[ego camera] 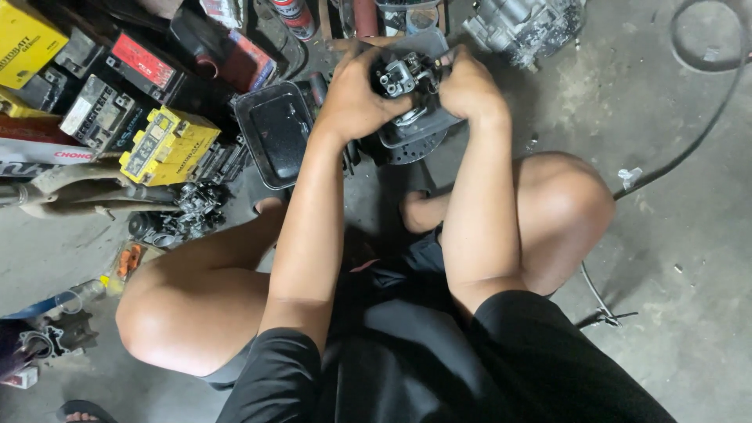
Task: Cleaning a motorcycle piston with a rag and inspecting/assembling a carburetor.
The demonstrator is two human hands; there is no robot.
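You hold a small dark metal part [401, 77], a carburettor by the look of it, up in front of you at the far middle of the scene, above the grey floor [689, 258]. Your left hand [356, 98] wraps around its left side, fingers curled over the top in a firm grasp. Your right hand [468, 88] closes on its right side, fingertips pressed to the body, so the part sits clamped between both palms.

Just beneath the part lies a grey plastic cover [415, 129] on top of a toothed disc [411, 150]. To the left of your left hand stands a black rectangular tray [274, 133]. Further left sits a yellow battery [168, 145], with more batteries [102, 110] stacked beyond it, and a cluster of dark engine parts [184, 215] lies nearer you.

At the far right rests a grey engine casing [521, 23]. A black cable [705, 125] curves across the floor on the right. You squat with both knees spread, in black shorts.
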